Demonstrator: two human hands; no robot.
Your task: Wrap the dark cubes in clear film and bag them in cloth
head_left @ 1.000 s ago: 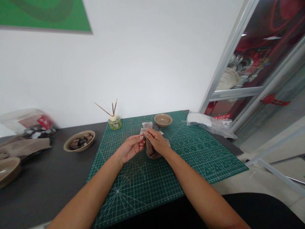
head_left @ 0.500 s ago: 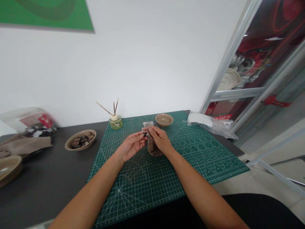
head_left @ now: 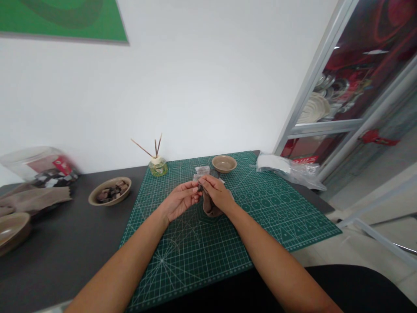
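Over the green cutting mat (head_left: 182,271), my two hands meet at a brown cloth item (head_left: 211,208) whose exact kind I cannot tell. My right hand (head_left: 219,193) grips its upper end, and the rest hangs below the palm. With thumb and forefinger, my left hand (head_left: 181,200) pinches a small dark piece (head_left: 200,188) against the cloth's top; its other fingers are loosely curled. Just behind the fingers lie pale printed packets (head_left: 202,170), partly covered by my right hand. Beyond them stands a small beige bowl (head_left: 224,164).
Left of the mat, a beige bowl (head_left: 93,201) holds brown and dark pieces. Farther left are a clear jar (head_left: 37,163), brown cloth (head_left: 39,200) and another bowl (head_left: 14,237). A reed diffuser (head_left: 158,167) stands at the mat's back corner; a plastic bag (head_left: 289,168) lies right.
My fingertips have come together at the top of the cloth, bringing the small dark piece against it. My right hand has shifted slightly down and left, and the cloth hangs a little lower.
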